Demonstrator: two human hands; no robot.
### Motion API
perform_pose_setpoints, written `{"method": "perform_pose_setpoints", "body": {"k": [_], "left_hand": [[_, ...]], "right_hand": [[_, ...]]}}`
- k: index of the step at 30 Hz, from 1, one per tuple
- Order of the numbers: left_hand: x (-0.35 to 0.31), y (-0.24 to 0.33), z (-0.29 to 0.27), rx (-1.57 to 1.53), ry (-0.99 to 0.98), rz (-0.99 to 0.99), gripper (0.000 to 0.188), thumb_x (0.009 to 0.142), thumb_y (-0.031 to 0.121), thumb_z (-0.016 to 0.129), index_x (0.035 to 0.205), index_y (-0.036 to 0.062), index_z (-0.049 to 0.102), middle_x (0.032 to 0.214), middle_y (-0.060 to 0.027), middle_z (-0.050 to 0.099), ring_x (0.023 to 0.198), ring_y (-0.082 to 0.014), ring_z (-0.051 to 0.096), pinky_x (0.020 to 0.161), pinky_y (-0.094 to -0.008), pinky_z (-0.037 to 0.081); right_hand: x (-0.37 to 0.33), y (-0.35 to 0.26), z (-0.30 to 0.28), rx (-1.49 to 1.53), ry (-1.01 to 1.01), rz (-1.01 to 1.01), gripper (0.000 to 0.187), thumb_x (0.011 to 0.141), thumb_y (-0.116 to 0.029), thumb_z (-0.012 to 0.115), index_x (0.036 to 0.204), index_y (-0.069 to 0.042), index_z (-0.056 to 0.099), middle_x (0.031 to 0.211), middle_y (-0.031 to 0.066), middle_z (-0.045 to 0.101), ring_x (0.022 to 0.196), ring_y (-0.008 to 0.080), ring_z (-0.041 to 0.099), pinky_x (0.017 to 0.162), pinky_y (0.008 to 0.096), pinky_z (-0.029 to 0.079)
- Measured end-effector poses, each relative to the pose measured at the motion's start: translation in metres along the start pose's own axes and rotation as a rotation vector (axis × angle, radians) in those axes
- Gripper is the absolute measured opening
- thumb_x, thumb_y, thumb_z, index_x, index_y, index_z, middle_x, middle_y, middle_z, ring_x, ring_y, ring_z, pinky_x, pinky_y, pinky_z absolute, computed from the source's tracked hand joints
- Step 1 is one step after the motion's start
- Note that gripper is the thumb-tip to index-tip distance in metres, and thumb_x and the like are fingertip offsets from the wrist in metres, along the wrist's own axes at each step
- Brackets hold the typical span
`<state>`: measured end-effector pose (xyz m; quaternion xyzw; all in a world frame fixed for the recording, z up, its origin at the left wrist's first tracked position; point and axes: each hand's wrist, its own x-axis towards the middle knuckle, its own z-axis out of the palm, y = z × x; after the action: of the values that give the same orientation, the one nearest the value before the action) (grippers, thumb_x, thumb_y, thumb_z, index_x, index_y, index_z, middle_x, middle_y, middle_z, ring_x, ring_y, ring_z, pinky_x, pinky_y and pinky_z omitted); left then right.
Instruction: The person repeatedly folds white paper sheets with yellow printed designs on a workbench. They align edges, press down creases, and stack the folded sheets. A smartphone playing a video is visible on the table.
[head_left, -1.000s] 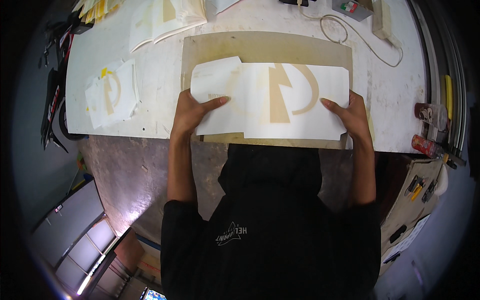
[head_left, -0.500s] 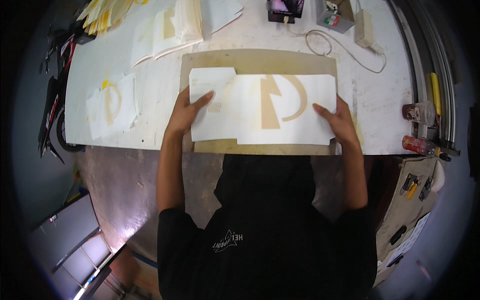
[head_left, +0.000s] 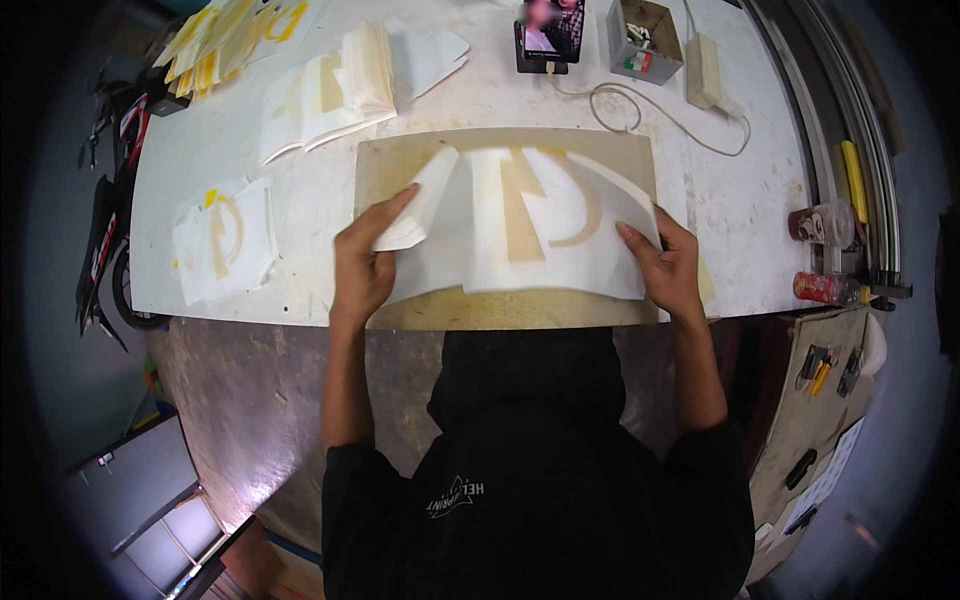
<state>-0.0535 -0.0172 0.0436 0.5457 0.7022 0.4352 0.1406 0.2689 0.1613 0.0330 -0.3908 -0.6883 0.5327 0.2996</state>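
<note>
Head view: the left hand (head_left: 365,250) and right hand (head_left: 672,265) are well apart, each clamped on 1 end of a bundle of white paper sheets (head_left: 535,220). The bundle is over a grey-tan mat (head_left: 500,312) at the near edge of the white table (head_left: 310,210); whether its middle touches the mat I cannot tell. Its left end curls up in the left hand, and its right end bends up in the right hand, whose thumb presses on the upper face. A tan lightning bolt and a tan arc show on the middle part.

To the left lies a small pile of white sheets (head_left: 225,240) with a similar motif and yellow patches. At the far left, an opened paper stack (head_left: 372,75) lies near yellow-marked sheets (head_left: 215,45). At the far side, a phone (head_left: 555,25) leans in a black stand (head_left: 540,67), left of an open grey box (head_left: 645,65) and a whitish power strip (head_left: 703,75). At the right edge, a plastic cup (head_left: 822,224) with brown contents is just beyond a red-labelled bottle (head_left: 827,289) lying on its side.
</note>
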Motion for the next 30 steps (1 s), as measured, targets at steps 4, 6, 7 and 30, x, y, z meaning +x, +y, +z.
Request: {"method": "perform_pose_setpoints", "body": {"k": [4, 6, 7, 30], "left_hand": [[-0.024, 0.017, -0.014, -0.018, 0.302, -0.005, 0.038, 0.093, -0.011, 0.063, 0.131, -0.0082, 0.066, 0.121, -0.0266, 0.073, 0.11, -0.0294, 0.073, 0.1, -0.0383, 0.054], [-0.04, 0.013, -0.01, -0.175, 0.364, -0.105, 0.043, 0.095, -0.006, 0.069, 0.136, -0.0107, 0.058, 0.125, -0.0237, 0.069, 0.118, -0.0263, 0.067, 0.103, -0.0376, 0.052], [-0.046, 0.007, 0.0, -0.229, 0.399, -0.146, 0.045, 0.095, -0.005, 0.07, 0.138, -0.0104, 0.056, 0.128, -0.0228, 0.067, 0.12, -0.0257, 0.065, 0.104, -0.0373, 0.052], [-0.079, 0.003, 0.037, -0.533, 0.442, -0.262, 0.035, 0.089, -0.007, 0.077, 0.121, -0.008, 0.064, 0.113, -0.0149, 0.071, 0.106, -0.0212, 0.069, 0.094, -0.0343, 0.055]], "right_hand": [[-0.017, -0.011, -0.008, 0.038, 0.136, -0.07, 0.03, 0.095, -0.007, 0.075, 0.121, 0.007, 0.068, 0.113, 0.0151, 0.074, 0.103, 0.0155, 0.067, 0.091, 0.0315, 0.054], [-0.021, 0.002, -0.011, 0.111, 0.176, -0.147, 0.029, 0.093, -0.006, 0.077, 0.119, 0.006, 0.068, 0.11, 0.0138, 0.073, 0.102, 0.0162, 0.067, 0.09, 0.0321, 0.054], [-0.023, 0.012, -0.006, 0.139, 0.2, -0.13, 0.03, 0.093, -0.006, 0.077, 0.119, 0.006, 0.067, 0.11, 0.0132, 0.073, 0.102, 0.0165, 0.067, 0.09, 0.032, 0.054], [-0.034, 0.036, 0.008, 0.139, 0.272, -0.073, 0.024, 0.089, -0.005, 0.082, 0.108, 0.007, 0.073, 0.1, 0.0091, 0.075, 0.089, 0.0152, 0.069, 0.081, 0.0295, 0.056]]}}
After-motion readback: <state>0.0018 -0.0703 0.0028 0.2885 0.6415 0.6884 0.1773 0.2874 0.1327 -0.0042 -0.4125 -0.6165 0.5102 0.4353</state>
